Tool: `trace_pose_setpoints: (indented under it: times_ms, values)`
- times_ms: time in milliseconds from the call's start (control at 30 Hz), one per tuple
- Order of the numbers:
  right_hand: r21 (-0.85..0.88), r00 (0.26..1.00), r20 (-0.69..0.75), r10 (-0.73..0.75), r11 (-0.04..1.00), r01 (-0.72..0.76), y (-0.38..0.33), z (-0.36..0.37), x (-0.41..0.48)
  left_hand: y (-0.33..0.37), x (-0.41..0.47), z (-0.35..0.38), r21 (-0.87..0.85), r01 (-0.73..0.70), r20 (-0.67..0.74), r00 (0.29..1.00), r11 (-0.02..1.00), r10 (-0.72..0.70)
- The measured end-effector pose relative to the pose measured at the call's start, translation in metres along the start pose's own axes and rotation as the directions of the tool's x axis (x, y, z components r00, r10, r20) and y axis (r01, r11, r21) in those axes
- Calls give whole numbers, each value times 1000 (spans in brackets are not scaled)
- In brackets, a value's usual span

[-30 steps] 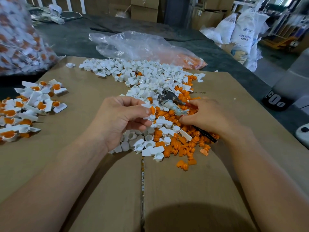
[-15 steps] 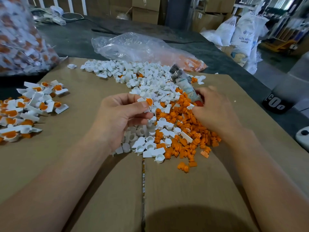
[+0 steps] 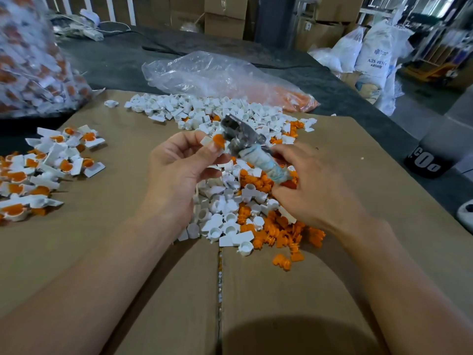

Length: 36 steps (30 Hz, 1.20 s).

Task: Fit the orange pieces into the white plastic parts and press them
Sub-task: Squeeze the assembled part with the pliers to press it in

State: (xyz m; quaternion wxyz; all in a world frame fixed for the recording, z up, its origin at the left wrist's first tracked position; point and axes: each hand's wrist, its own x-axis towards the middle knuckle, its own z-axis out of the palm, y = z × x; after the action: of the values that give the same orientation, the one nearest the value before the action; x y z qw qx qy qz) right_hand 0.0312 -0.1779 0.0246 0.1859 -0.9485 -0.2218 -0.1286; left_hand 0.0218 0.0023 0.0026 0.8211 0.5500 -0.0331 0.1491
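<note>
Upper left, the bag (image 3: 33, 62) is blurred and cut off; the tool (image 3: 252, 149) has its lower end hidden under the right hand (image 3: 314, 193).

On the cardboard (image 3: 102, 252) sit heaped white parts (image 3: 230, 111), orange pieces (image 3: 281, 234) touching them, assembled pieces (image 3: 38, 170) off left.

Warehouse interior, brightest at upper right. Stacked cardboard cartons (image 3: 225, 20) behind dark grey counter (image 3: 120, 62); white printed sacks (image 3: 377, 60) and grey floor (image 3: 432, 111) at right; white railing bars (image 3: 110, 7) at upper left
</note>
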Motion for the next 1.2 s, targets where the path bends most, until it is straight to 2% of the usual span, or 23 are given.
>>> trace_pose_setpoints:
  times_ms: [567,833,1200]
  values:
    - [-8,997,76,-15,1000,16,-1,5,1,0,-1,0,1,-40,7,999,999,40]
    - [73,996,91,-19,997,12,-3,3,-1,0,0,-1,-24,-37,33,999,999,38]
    - [113,997,71,-8,994,0,-8,9,1,1,-4,3,-48,5,-79,997,999,-8]
